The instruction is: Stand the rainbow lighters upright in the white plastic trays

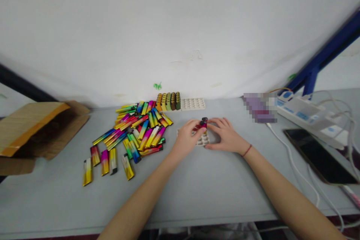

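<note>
Head view: the left hand [185, 138] is pinching a magenta metallic lighter [203, 123] just above a white plastic tray [203, 141] on the grey counter [197, 198], while the right hand [226, 135] is curving its fingers [216, 120] beside it, their hold unclear, and a slipping pinch could be dropping the lighter.

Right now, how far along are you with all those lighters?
Looks done: a row of lighters stands upright at the back. In hand: the left hand and right hand are at a red lighter above a small white tray. Left: the big pile of lighters lying flat, so most seem still to go.
</note>
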A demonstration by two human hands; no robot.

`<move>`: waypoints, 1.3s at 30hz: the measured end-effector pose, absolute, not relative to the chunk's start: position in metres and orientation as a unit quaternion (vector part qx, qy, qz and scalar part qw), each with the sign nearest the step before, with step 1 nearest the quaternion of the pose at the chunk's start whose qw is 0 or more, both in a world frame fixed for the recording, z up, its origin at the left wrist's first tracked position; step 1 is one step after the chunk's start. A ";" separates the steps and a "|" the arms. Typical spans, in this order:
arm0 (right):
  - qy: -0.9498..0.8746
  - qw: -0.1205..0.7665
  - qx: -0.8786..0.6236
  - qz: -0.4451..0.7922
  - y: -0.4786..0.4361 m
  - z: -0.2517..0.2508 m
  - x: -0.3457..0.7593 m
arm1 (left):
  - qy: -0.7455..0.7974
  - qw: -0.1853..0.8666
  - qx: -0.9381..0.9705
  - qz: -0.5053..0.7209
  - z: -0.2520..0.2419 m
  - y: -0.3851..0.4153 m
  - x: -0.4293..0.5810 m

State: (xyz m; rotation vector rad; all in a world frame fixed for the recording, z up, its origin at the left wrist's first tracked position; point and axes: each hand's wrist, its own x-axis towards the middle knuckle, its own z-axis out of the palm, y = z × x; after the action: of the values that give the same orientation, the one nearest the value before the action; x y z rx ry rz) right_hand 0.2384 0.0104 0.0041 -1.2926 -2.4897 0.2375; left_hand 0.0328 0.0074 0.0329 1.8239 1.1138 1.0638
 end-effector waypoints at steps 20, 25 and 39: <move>-0.867 0.161 -0.462 0.093 0.008 0.008 0.236 | 0.488 0.345 0.677 0.430 0.025 0.005 0.038; -0.866 0.158 -0.464 0.097 0.008 0.008 0.236 | 0.492 0.289 0.712 0.409 0.025 0.004 0.036; -0.870 0.168 -0.455 0.085 0.009 0.005 0.237 | 0.485 0.238 0.759 0.365 0.037 0.000 0.015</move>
State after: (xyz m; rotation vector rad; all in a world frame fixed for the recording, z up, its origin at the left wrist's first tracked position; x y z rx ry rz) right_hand 0.2374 0.0094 0.0052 -1.2929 -2.4755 0.2430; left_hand 0.0154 -0.0003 0.0366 2.0791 1.3286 0.9990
